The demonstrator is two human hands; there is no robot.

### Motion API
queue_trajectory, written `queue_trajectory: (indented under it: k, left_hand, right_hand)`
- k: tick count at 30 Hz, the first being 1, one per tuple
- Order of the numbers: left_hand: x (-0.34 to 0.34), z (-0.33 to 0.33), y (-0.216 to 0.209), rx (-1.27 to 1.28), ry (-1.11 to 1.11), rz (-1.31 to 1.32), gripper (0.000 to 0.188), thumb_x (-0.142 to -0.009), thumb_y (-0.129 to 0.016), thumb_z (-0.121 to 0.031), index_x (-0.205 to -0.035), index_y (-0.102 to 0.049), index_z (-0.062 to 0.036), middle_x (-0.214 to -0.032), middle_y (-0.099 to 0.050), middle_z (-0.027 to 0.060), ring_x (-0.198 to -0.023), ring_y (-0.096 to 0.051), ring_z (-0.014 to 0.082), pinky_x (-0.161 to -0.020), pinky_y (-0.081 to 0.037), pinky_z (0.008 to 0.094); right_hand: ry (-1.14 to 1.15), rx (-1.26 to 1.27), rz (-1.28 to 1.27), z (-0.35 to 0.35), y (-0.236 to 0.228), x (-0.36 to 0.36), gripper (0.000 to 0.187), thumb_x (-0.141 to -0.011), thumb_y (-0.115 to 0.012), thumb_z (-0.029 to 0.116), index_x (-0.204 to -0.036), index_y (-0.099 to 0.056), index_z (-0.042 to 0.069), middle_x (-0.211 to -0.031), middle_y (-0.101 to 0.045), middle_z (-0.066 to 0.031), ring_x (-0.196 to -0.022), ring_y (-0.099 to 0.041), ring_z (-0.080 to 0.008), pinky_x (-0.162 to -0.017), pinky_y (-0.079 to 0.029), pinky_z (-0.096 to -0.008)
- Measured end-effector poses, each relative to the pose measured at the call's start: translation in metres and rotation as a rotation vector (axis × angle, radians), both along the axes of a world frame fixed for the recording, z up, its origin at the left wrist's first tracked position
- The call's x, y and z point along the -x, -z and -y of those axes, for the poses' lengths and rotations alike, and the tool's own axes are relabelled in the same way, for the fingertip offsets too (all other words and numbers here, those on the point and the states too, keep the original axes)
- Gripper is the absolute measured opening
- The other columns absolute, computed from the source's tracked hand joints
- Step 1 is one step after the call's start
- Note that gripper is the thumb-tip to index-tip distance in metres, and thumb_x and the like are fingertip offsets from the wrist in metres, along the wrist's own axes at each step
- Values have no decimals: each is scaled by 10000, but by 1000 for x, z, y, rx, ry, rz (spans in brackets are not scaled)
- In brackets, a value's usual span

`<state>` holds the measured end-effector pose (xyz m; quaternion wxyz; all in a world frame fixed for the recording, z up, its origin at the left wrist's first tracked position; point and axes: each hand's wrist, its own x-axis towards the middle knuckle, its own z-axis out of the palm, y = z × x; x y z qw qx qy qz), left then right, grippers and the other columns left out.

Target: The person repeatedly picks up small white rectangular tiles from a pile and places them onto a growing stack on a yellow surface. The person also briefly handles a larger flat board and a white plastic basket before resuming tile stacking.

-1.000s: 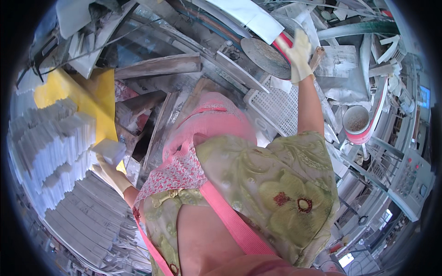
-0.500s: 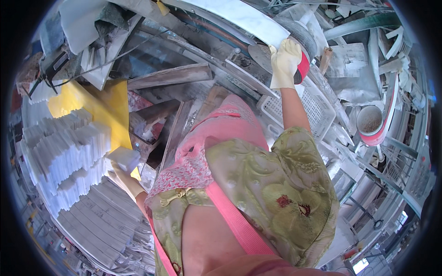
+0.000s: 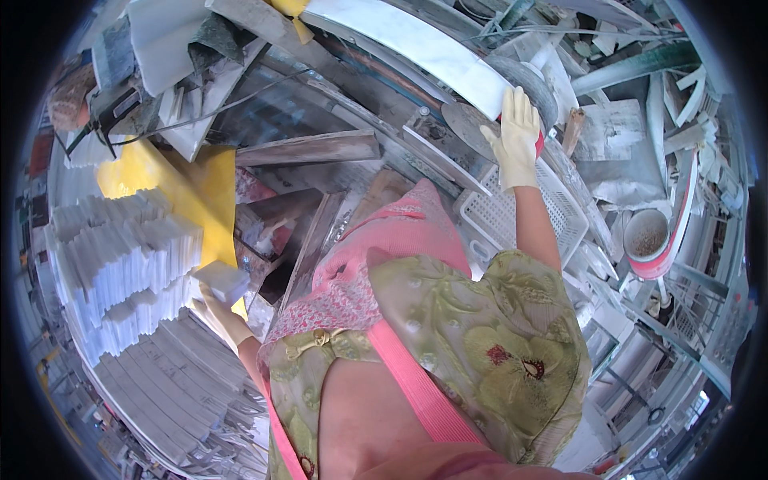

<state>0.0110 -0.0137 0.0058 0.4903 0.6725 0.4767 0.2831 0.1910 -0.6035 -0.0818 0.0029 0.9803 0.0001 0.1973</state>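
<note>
Gloves cover both hands. Left hand (image 3: pixel 218 314) grips a white block (image 3: pixel 222 282) beside stacked white tiles (image 3: pixel 120 272). Right hand (image 3: pixel 516 136), fingers spread flat, presses a grey disc (image 3: pixel 472 128) under a white slab (image 3: pixel 416 48).

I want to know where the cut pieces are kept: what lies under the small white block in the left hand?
Under the white block in the left hand lie stacked rows of white strips and grey slabs. What supports those stacks is covered.

A daylit, cluttered workshop with a yellow sheet (image 3: pixel 196 192) and a white plastic basket (image 3: pixel 512 216).
</note>
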Motion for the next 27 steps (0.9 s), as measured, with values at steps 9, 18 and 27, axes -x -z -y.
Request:
queue_trajectory:
  k: [9, 18, 27]
  left_hand:
    - [11, 6, 19, 46, -114, -33, 782, -928, -698, -379, -1552, -359, -52, -1463, -520, 167, -1311, -523, 280, -1068, -435, 375]
    - [7, 13, 3, 120, -62, -90, 820, -915, -684, -406, -1570, -325, -66, -1503, -469, 188, -1327, -508, 302, -1019, -471, 407]
    - [10, 2, 7, 106, 23, -17, 871, -903, -737, -373, -1564, -302, -9, -1532, -425, 204, -1378, -461, 303, -1097, -417, 392]
  right_hand:
    - [-180, -199, -68, 17, -44, -37, 412, -916, -684, 241, -1236, -671, -18, -1165, -703, -231, -1071, -673, -398, -963, -520, -473]
    - [-684, -1230, -586, -272, -52, 10, 410, -1000, -625, 334, -1238, -646, 1, -1173, -652, -106, -1051, -617, -183, -924, -484, -350]
    - [-986, -754, -969, -474, -65, 92, 561, -976, -491, 590, -1342, -596, 178, -1050, -708, -207, -946, -680, -417, -800, -524, -491]
